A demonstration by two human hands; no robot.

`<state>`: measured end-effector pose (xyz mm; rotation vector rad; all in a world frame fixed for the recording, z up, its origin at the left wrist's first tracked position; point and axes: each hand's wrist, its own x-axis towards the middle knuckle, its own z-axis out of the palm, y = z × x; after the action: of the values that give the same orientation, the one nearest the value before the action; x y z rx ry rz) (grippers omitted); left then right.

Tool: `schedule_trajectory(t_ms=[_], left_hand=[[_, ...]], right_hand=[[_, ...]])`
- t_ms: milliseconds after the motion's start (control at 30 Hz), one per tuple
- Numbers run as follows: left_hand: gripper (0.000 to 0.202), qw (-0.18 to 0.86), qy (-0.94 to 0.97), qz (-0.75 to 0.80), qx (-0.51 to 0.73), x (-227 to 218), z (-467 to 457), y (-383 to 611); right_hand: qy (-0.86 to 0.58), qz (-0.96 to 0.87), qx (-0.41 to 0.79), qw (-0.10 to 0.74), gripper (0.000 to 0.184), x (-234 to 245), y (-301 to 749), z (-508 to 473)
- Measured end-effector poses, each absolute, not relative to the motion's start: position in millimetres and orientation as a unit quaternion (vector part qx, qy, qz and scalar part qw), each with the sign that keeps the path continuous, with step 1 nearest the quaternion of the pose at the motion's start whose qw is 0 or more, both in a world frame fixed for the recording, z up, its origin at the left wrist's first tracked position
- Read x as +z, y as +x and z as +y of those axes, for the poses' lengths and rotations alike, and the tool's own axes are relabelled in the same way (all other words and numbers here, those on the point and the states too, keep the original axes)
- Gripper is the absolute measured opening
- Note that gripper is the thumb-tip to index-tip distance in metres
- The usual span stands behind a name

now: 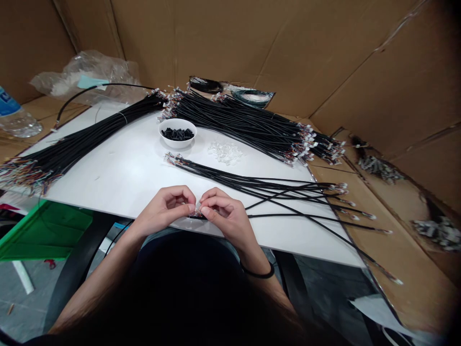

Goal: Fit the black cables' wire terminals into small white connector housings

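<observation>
A brown cardboard panel [230, 38] stands upright at the rear of the white tabletop [118, 185]. A clear plastic bag [118, 72] lies at the rear left; a pale blue slip [90, 82] is visible at it. A transparent bottle [19, 120] with a blue label is located at the left edge, partly out of view. A green bin [46, 230] is positioned below the tabletop at left. On the grey floor [25, 312] lie a white strip [23, 277] and, near it, a small red object [50, 264]. Two grey-white clusters [382, 168], type indistinct, are located at the right side.
</observation>
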<state>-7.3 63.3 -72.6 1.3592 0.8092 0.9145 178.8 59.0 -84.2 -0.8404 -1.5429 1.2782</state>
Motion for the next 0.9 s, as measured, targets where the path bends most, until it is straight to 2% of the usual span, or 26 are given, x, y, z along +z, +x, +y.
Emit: schedule_trajectory(t_ms=[633,900], left_hand=[[0.021,0.605,0.597,0.376,0.369,-69.1,61.7,-5.7],[0.018,0.578,0.625,0.402,0.338,-68.1,61.3,-5.0]], right_hand=[[-0.368,-0.643,0.509,0.438,0.023,-82.3,174.9,56.8],[-0.358,-0.644,0.517,0.436,0.013,-81.1,173.9,55.6]])
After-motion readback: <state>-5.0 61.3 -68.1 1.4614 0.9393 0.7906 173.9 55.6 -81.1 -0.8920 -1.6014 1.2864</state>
